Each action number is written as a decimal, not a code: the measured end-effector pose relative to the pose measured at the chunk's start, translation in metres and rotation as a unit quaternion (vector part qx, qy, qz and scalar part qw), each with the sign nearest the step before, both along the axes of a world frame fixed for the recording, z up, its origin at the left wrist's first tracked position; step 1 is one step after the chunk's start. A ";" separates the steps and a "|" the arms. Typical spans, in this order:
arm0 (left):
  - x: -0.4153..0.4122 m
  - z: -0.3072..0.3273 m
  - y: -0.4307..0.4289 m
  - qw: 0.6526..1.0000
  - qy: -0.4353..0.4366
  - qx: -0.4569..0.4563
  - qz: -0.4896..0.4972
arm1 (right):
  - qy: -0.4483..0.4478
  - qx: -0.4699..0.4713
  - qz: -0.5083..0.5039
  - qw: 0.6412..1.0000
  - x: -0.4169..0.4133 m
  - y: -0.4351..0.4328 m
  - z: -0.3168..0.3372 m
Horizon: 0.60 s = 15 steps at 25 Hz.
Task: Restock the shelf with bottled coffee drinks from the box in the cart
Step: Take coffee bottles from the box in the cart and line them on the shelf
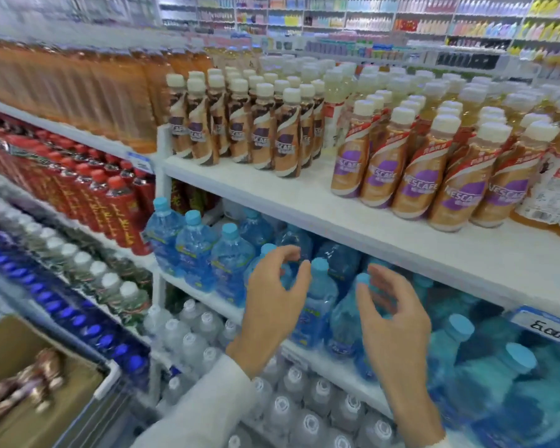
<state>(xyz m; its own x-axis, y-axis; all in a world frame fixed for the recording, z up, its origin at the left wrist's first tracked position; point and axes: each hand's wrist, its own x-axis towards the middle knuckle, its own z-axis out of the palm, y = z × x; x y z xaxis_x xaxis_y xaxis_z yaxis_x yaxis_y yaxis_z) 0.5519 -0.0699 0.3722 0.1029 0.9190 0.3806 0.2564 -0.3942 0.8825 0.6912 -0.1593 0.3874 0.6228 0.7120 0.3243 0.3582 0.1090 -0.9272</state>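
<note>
Brown-labelled coffee bottles [240, 124] with cream caps stand grouped on the white shelf [272, 192]. A bare stretch of shelf separates them from purple-labelled coffee bottles [434, 176] to the right. My left hand [272, 299] and my right hand [392, 315] hover side by side in front of the shelf below, fingers loosely curled, holding nothing. At the bottom left a cardboard box [10, 350] in the cart holds several brown coffee bottles [23, 386] lying down, blurred.
Blue water bottles [194, 244] fill the shelf behind my hands, clear water bottles [304, 412] the one below. Red-capped drinks [110, 202] and orange tea bottles [94, 92] stand to the left. A price tag [547, 328] hangs at the right.
</note>
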 end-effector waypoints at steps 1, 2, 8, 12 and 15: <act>-0.026 -0.014 -0.004 1.000 0.002 -0.024 0.015 | 0.020 -0.007 0.024 0.999 -0.018 -0.002 -0.012; -0.053 -0.030 -0.008 0.998 0.002 -0.052 0.034 | 0.033 -0.019 0.048 0.998 -0.036 -0.002 -0.026; -0.219 -0.109 -0.055 0.967 -0.022 -0.181 0.177 | 0.079 -0.150 0.163 0.972 -0.165 0.008 -0.120; -0.327 -0.148 -0.094 0.922 -0.083 -0.254 0.280 | 0.114 -0.267 0.246 0.925 -0.265 0.025 -0.169; -0.401 -0.175 -0.117 0.874 -0.122 -0.292 0.369 | 0.089 -0.336 0.280 0.895 -0.336 0.041 -0.192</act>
<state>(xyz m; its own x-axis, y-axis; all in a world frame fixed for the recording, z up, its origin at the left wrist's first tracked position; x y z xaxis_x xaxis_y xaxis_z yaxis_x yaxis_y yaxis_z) 0.1506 -0.1865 0.1969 -0.6188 0.7458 -0.2466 0.0272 0.3341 0.9421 0.3556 -0.1179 0.1955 0.1070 0.9258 -0.3626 0.2610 -0.3781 -0.8882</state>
